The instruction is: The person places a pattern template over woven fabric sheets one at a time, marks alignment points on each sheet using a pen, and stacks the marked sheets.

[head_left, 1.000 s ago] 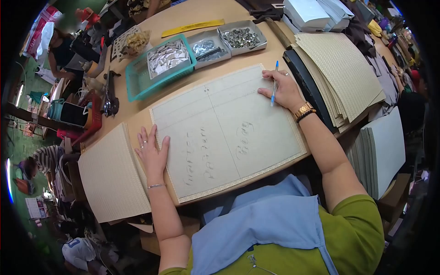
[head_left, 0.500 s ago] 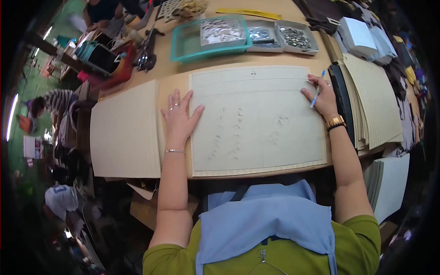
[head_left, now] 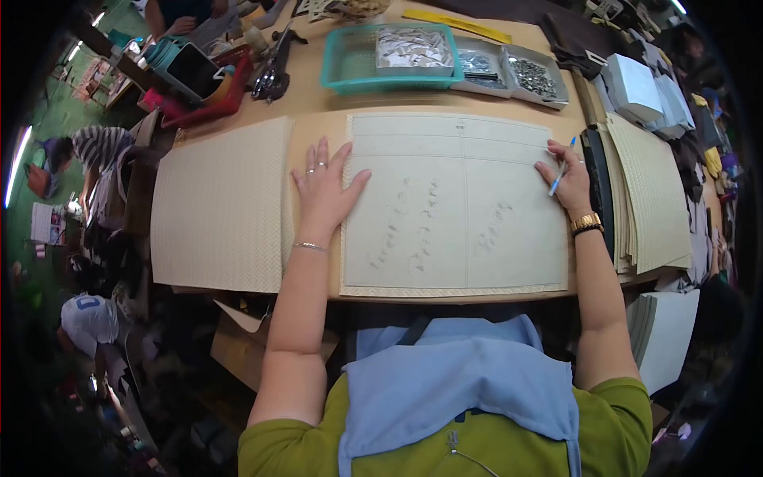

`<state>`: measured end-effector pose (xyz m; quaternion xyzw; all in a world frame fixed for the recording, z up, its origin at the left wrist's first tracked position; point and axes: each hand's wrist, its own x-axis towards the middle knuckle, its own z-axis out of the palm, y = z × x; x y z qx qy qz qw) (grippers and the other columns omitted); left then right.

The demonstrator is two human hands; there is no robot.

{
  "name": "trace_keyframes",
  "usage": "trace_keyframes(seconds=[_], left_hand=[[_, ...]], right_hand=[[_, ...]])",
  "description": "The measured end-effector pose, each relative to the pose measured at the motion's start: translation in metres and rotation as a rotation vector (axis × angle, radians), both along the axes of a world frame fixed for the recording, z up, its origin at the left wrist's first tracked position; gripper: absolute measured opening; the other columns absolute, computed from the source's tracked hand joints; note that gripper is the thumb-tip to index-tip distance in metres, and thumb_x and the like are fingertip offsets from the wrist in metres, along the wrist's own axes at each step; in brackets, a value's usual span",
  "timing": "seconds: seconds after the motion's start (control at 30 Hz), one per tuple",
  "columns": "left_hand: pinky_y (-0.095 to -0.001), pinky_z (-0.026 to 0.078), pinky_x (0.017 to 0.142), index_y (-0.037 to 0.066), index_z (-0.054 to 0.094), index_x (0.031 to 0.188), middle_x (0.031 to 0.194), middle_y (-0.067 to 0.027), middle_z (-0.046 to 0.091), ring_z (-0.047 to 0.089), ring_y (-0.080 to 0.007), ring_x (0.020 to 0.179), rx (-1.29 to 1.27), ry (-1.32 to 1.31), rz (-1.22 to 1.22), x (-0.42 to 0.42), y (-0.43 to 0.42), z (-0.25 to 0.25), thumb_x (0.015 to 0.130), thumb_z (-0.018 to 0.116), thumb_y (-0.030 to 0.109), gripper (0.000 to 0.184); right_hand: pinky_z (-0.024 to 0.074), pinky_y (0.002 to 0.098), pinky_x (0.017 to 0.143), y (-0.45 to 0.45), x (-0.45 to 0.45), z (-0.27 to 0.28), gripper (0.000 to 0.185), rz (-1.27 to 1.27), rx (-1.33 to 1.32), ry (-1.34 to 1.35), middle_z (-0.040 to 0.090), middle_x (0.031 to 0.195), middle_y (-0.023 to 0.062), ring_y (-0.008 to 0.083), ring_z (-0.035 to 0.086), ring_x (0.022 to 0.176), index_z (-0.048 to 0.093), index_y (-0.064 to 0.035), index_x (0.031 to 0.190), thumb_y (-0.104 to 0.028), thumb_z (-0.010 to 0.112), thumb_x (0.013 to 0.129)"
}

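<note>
A pale card template [head_left: 509, 274] with ruled lines and handwriting lies flat on a cream woven-textured sheet [head_left: 453, 292], whose edges show around it. My left hand [head_left: 326, 195] rests with spread fingers across the left edge of the two layers. At the upper right edge, my right hand [head_left: 574, 187] holds a blue-and-white pen [head_left: 554, 186] between its fingers, its tip pointing down toward the template. The fingertips of that hand lie at the template's edge.
More woven-textured sheets lie at the left [head_left: 218, 211] and in a stack at the right [head_left: 656, 199]. Behind are a teal basket [head_left: 342, 79], boxes of metal parts [head_left: 540, 83], a yellow strip [head_left: 457, 26] and a red tray [head_left: 195, 115]. Other people work at the left.
The whole scene has shifted slightly right and up in view as the head moved. Both hands stay at about the same places on the template, with the pen still in my right hand.
</note>
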<state>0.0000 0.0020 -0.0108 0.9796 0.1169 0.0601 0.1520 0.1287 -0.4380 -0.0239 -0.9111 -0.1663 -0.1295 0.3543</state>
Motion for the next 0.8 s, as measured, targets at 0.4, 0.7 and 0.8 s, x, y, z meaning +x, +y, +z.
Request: trace_keyframes(seconds=[0.4, 0.7, 0.8], left_hand=[[-0.0676, 0.014, 0.112, 0.021, 0.036, 0.149, 0.159, -0.0153, 0.022, 0.019, -0.0364, 0.147, 0.054, -0.036, -0.132, 0.005, -0.012, 0.004, 0.088, 0.057, 0.055, 0.073], [-0.0703, 0.014, 0.110, 0.022, 0.038, 0.148, 0.159, -0.0145, 0.023, 0.019, -0.0353, 0.147, 0.116, 0.028, -0.287, 0.005, -0.037, 0.002, 0.088, 0.053, 0.062, 0.074], [-0.0711, 0.013, 0.110, 0.025, 0.037, 0.148, 0.160, -0.0133, 0.022, 0.017, -0.0348, 0.148, 0.105, 0.044, -0.276, 0.005, -0.037, 0.004, 0.088, 0.052, 0.063, 0.074]], right_hand=[[0.0483, 0.0342, 0.093, 0.006, -0.012, 0.011, 0.047, -0.094, -0.139, -0.040, 0.069, 0.112, 0.0047, 0.0243, 0.058, 0.106, 0.066, -0.0095, 0.113, -0.035, 0.080, 0.076], [0.0491, 0.0355, 0.084, 0.004, 0.013, 0.011, 0.045, -0.164, -0.108, 0.071, 0.067, 0.096, 0.0109, 0.0243, 0.062, 0.095, 0.063, -0.0096, 0.121, -0.047, 0.054, 0.096], [0.0471, 0.0289, 0.077, 0.049, 0.022, 0.030, 0.053, 0.006, 0.313, -0.079, 0.063, 0.091, 0.0033, 0.0118, 0.056, 0.086, 0.066, -0.0069, 0.118, -0.050, 0.040, 0.103]])
